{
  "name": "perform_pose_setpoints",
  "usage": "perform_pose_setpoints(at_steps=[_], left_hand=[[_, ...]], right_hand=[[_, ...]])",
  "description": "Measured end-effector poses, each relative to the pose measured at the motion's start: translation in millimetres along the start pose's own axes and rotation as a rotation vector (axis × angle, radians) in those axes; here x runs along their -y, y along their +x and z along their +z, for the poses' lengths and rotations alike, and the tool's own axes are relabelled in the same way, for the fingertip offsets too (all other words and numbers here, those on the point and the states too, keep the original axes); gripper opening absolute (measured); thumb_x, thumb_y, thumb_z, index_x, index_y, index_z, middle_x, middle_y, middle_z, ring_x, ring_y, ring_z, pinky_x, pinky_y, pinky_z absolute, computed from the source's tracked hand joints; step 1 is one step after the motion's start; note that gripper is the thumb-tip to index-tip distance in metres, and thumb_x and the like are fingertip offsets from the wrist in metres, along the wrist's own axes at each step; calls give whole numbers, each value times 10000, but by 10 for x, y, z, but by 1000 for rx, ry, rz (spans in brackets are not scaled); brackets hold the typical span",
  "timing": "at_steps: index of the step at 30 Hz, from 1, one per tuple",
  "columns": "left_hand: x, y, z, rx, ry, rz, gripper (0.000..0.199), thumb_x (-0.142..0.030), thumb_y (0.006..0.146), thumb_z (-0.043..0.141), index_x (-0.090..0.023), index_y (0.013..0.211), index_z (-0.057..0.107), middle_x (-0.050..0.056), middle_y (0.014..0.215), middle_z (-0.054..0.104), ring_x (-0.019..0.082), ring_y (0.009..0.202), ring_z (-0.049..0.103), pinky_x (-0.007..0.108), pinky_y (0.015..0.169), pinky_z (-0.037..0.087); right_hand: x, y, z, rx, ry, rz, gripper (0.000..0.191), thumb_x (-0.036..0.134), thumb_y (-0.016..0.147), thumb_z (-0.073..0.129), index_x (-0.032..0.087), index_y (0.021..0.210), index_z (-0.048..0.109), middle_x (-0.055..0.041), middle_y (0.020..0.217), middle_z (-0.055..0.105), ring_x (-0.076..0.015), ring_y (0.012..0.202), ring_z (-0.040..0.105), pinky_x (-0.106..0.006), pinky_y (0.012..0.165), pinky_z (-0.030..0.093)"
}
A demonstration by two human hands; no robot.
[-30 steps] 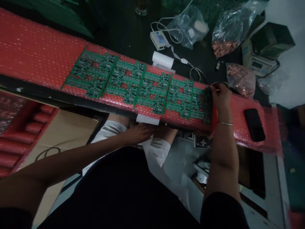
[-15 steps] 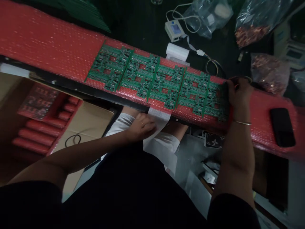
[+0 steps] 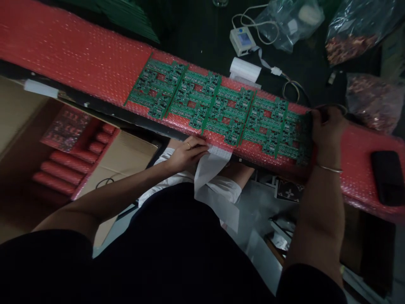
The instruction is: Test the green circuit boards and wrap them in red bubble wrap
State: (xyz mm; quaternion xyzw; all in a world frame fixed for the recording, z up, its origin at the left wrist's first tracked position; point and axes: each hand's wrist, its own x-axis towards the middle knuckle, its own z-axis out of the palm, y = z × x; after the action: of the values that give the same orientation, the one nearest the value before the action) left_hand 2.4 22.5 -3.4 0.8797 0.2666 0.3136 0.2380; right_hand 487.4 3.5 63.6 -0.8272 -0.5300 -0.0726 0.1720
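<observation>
Several green circuit board panels (image 3: 196, 99) lie side by side on a long sheet of red bubble wrap (image 3: 79, 46). My left hand (image 3: 189, 154) is at the wrap's near edge, its fingers pressed together at the left border of a white paper-like strip (image 3: 218, 157). That strip hangs down from the edge over my lap. My right hand (image 3: 329, 131) is curled at the right end of the row, beside the last, shadowed panel (image 3: 295, 137). A thin dark loop shows behind it; what its fingers grip is hidden.
On the wrap's right lies a black phone (image 3: 387, 177). Behind stand a small white device with a screen (image 3: 242, 41), a white roll (image 3: 245, 69) and bags of copper-coloured parts (image 3: 373, 101). Lower left, a cardboard box (image 3: 136, 156) holds red bubble-wrapped rolls (image 3: 61, 166).
My left hand has moved up from over the hanging strip to the wrap's near edge. My right hand stays at the panels' right end. The whole view has shifted slightly.
</observation>
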Motion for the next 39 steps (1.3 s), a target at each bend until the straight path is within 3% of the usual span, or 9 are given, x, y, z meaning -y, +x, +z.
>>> perform_pose_setpoints(at_steps=[6, 10, 12, 15, 18, 21, 24, 28, 39], left_hand=[[-21, -9, -4, -16, 31, 22, 129, -271, 992, 632, -224, 937, 739, 68, 1028, 755, 185, 990, 700, 359, 881, 597], [-224, 102, -168, -66, -5, 12, 84, -220, 969, 655, -213, 922, 725, 60, 1032, 737, 174, 988, 698, 325, 880, 590], [-384, 311, -288, -95, -48, 13, 67, -191, 958, 665, -211, 953, 728, 58, 1057, 727, 173, 1003, 696, 323, 901, 581], [-622, 880, -333, -53, -161, 58, 85, -189, 960, 654, -209, 960, 736, 54, 1072, 725, 180, 1030, 694, 337, 955, 559], [-809, 1650, -46, 103, -283, 104, 118, -174, 950, 630, -191, 916, 742, 49, 1038, 736, 174, 992, 702, 329, 948, 549], [-947, 2373, 518, 307, -309, 101, 175, -72, 874, 614, -168, 866, 761, 39, 911, 751, 177, 914, 707, 328, 907, 548], [-1039, 2838, 1069, 406, -253, 9, 226, -23, 823, 587, -142, 823, 779, 59, 869, 754, 195, 871, 706, 350, 898, 548], [-1084, 3045, 1437, 433, -176, -36, 236, -23, 816, 577, -131, 785, 785, 83, 866, 752, 214, 885, 705, 357, 916, 554], [-1204, 3081, 1578, 423, 118, -50, 263, -114, 908, 552, -60, 1000, 793, 178, 1089, 740, 305, 1119, 679, 429, 1069, 510]], right_hand=[[-60, 7, 50, -24, 34, -23, 135, 183, 943, 609, 127, 1028, 698, -150, 942, 707, -230, 841, 585, -353, 771, 415], [-64, 8, 62, -23, 27, -33, 154, 207, 958, 599, 122, 1042, 697, -147, 962, 709, -230, 873, 597, -349, 789, 425], [-55, 10, 64, -19, 37, -46, 152, 225, 966, 594, 134, 1034, 695, -135, 955, 711, -231, 877, 603, -349, 794, 434], [-40, 17, 71, -16, 69, -68, 136, 258, 973, 585, 166, 1002, 681, -109, 929, 710, -236, 873, 612, -360, 797, 453], [-36, 30, 87, -43, 128, -88, 122, 303, 972, 591, 208, 949, 663, -87, 917, 715, -238, 863, 624, -372, 792, 472], [-45, 42, 107, -75, 214, -105, 150, 344, 966, 612, 233, 874, 655, -68, 867, 725, -216, 808, 617, -360, 756, 472], [-64, 56, 136, -85, 348, -85, 166, 356, 944, 634, 215, 871, 682, -50, 809, 725, -198, 742, 613, -341, 701, 469], [-102, 84, 200, -83, 513, -64, 183, 376, 922, 657, 205, 907, 720, -44, 831, 744, -199, 732, 638, -339, 701, 506], [-107, 88, 259, -77, 624, -96, 214, 411, 938, 604, 235, 873, 705, -29, 810, 735, -204, 735, 658, -354, 734, 554]])
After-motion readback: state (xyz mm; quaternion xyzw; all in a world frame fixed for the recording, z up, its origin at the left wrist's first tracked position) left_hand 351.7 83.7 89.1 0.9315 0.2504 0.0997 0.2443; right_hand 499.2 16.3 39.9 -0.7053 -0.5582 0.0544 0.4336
